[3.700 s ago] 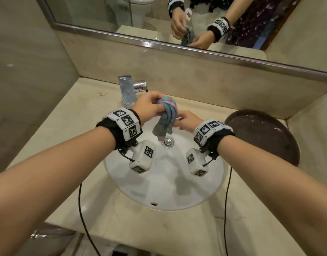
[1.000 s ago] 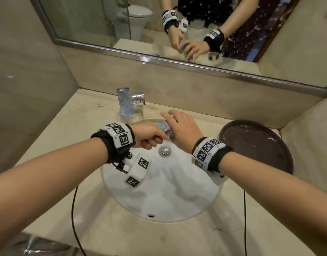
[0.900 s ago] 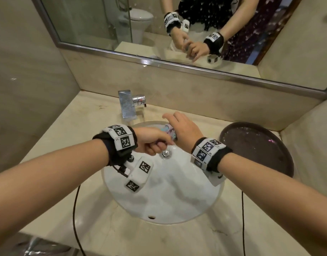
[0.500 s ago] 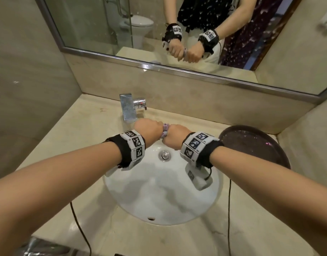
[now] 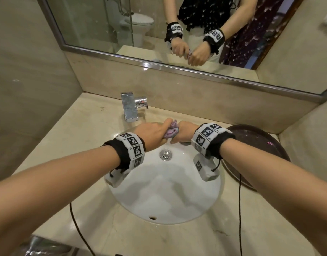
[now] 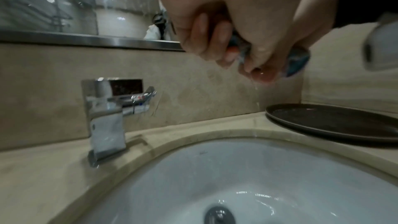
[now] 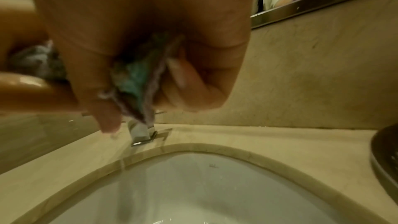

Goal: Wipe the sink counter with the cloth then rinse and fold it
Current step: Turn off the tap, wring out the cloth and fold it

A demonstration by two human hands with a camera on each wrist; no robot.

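Note:
A small wet cloth (image 5: 171,131), pink, purple and blue, is bunched between both fists above the back of the white sink basin (image 5: 164,191). My left hand (image 5: 155,133) grips its left end and my right hand (image 5: 183,135) grips its right end. In the left wrist view the curled fingers (image 6: 206,40) squeeze the cloth (image 6: 298,62), and drops of water fall from it. The right wrist view has blue and purple folds of the cloth (image 7: 137,76) sticking out of the fist. Most of the cloth is hidden inside the hands.
A chrome faucet (image 5: 131,107) stands on the beige counter (image 5: 81,133) just left of the hands; no water runs from it. A dark round tray (image 5: 258,145) lies right of the basin. The drain (image 5: 165,154) sits below the hands. A mirror (image 5: 159,30) runs along the back wall.
The hands closed into fists side by side on the cloth and rose above the basin. Before, the cloth hung loose from the left hand and the right hand lay flatter over it.

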